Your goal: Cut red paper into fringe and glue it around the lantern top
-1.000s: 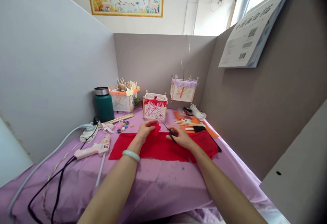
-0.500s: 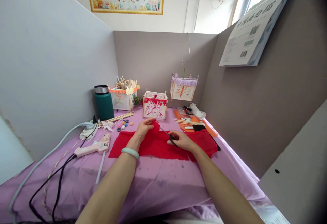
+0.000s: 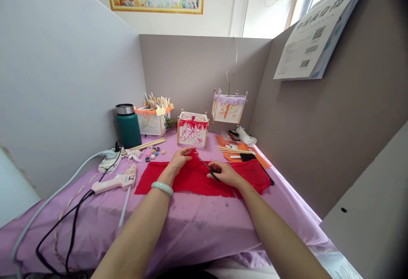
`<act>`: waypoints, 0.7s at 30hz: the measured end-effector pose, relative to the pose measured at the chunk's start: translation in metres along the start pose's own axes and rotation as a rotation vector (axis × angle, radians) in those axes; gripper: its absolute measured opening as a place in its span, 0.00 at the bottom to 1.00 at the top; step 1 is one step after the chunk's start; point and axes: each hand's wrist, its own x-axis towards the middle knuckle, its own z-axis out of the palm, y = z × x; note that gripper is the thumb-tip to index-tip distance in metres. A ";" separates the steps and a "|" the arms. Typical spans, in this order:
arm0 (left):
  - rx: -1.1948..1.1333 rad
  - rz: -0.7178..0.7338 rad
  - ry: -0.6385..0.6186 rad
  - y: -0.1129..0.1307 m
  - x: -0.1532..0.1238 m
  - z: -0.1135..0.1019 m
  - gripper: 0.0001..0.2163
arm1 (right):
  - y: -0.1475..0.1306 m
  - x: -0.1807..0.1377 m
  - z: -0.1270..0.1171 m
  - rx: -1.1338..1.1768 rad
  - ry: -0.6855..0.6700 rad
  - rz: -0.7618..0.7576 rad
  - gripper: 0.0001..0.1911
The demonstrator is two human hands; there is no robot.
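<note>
A wide piece of red cloth (image 3: 191, 181) lies spread over the table in front of me. My left hand (image 3: 180, 160), with a pale bangle on its wrist, pinches the cloth's far edge and lifts it a little. In my right hand (image 3: 225, 173) are scissors (image 3: 213, 171) with black handles. Their blades point up and left, at the raised edge by my left fingers. Just beyond stands a white lantern-like box (image 3: 193, 132) with red drawings and a red fringe.
A pink glue gun (image 3: 117, 181) with cords lies left, near a green bottle (image 3: 128, 128). Behind are a box of sticks (image 3: 151, 122) and a hanging lantern (image 3: 228, 109) with purple fringe. Orange sheets (image 3: 223, 141), sticks and pens lie right. Grey partitions (image 3: 191, 71) enclose the table.
The view has tilted slightly. The scissor blades have shifted a little nearer my left fingers, and both hands keep their hold.
</note>
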 end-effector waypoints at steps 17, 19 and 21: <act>-0.038 -0.048 -0.025 0.001 -0.003 0.004 0.24 | 0.004 0.002 0.003 -0.081 0.045 -0.022 0.19; -0.043 -0.049 -0.027 0.001 -0.003 0.004 0.24 | 0.004 0.002 0.003 -0.087 0.044 -0.027 0.18; -0.037 -0.047 -0.030 0.001 -0.003 0.003 0.23 | 0.005 0.002 0.003 -0.090 0.043 -0.035 0.18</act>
